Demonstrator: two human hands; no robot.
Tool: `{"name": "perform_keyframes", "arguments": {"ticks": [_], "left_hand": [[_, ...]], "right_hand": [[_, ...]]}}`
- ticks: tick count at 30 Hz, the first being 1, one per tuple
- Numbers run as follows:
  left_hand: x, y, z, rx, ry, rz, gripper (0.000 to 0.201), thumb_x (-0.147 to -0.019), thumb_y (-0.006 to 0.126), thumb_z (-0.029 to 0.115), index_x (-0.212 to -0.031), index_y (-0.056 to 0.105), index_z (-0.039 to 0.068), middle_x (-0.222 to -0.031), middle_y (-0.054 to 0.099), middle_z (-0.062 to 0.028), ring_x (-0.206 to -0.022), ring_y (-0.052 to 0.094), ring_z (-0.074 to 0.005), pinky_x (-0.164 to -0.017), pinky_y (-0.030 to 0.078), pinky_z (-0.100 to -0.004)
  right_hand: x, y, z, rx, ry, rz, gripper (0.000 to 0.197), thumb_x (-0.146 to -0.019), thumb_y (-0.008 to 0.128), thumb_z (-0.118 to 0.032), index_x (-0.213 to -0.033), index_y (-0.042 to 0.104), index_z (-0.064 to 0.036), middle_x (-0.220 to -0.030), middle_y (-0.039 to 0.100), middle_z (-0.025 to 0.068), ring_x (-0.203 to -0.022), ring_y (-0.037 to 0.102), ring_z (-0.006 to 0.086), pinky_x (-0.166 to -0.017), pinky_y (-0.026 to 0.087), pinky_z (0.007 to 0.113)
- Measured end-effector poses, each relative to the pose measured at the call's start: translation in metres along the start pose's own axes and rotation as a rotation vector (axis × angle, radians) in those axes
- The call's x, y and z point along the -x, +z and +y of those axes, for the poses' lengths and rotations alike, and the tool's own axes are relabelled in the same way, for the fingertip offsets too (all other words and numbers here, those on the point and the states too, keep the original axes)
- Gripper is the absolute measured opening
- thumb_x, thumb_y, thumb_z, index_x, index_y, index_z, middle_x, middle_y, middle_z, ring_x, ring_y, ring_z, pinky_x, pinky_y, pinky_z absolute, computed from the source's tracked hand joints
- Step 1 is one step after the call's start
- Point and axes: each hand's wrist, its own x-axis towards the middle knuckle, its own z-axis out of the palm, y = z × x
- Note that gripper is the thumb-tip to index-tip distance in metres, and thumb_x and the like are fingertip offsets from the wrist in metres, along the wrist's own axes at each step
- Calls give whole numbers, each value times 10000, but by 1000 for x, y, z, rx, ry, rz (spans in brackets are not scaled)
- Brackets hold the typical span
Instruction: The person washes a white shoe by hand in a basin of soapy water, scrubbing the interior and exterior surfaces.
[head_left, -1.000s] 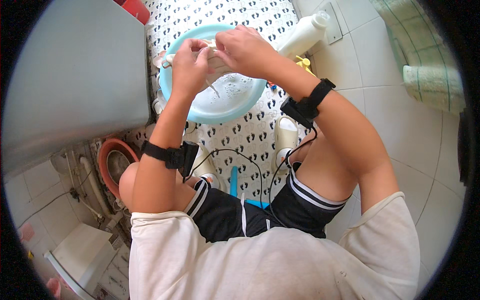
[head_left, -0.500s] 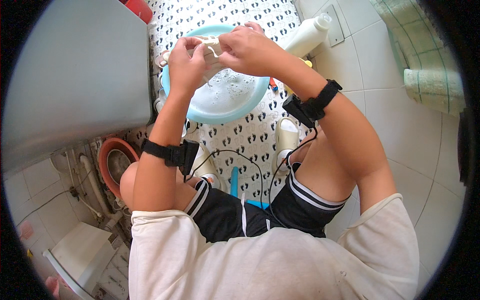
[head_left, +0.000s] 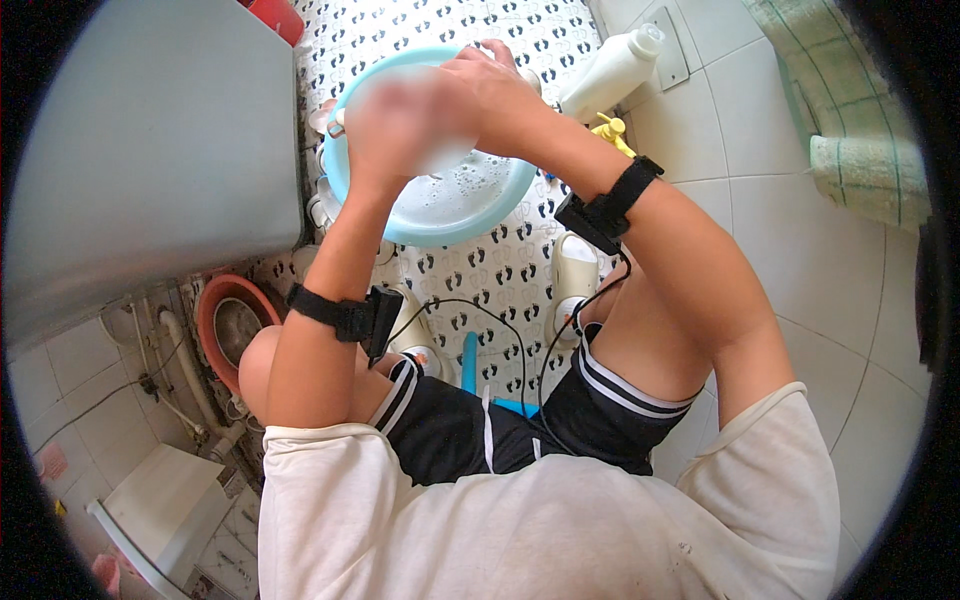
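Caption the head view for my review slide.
Left hand, partly blurred, and right hand close together over a light-blue basin of sudsy water, white bottle nearby.

Honestly can't read any text, brand or number here. Nothing legible on the white bottle (head_left: 615, 75) right of the right hand (head_left: 490, 95), or the black strap box (head_left: 382, 315) behind the left hand (head_left: 380, 135). Floor (head_left: 480, 272) below them just has footprint shapes.

Off-white short-sleeved shirt (head_left: 540, 530), white-striped black shorts (head_left: 435, 430), black forearm straps (head_left: 632, 190), black cables (head_left: 440, 301)
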Motion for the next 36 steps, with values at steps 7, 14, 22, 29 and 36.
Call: {"name": "perform_keyframes", "arguments": {"ticks": [7,14,22,29,36], "left_hand": [[-7,-7,-4,153,-247,106,169,-942,620,78,-1055,601,-47,-1012,662,-129,-880,663,-173,-703,627,-323],[-11,-8,-10,257,-328,141,162,-956,621,96,-1045,601,-37,-996,651,-113,-879,653,-164,-721,614,-291],[-1,6,-2,347,-369,93,132,-960,604,68,-1041,604,-35,-997,656,-113,-883,660,-159,-736,607,-277],[-1,11,-10,198,-254,149,129,-891,660,75,-982,637,-14,-921,693,-100,-834,668,-165,-733,544,-305],[-11,-6,-22,120,-269,170,144,-942,628,69,-1050,614,-25,-988,662,-96,-875,652,-139,-711,605,-290]], "right_hand": [[-1,-21,0,-82,-60,-132,143,-799,656,-194,-840,644,-57,-811,651,119,-989,608,301,-1036,360,460],[4,-32,7,-41,-92,-89,252,-800,600,-288,-799,693,-53,-747,677,128,-825,666,307,-941,415,477],[0,-1,1,120,-30,57,228,-888,633,-312,-892,632,-84,-835,674,69,-908,630,267,-914,393,437],[3,6,-2,182,-44,21,132,-906,582,-197,-959,627,-86,-905,682,72,-959,612,271,-936,385,450],[5,-17,-8,109,-29,-104,198,-844,608,-245,-912,684,-76,-871,708,116,-967,636,296,-923,393,462]]}}
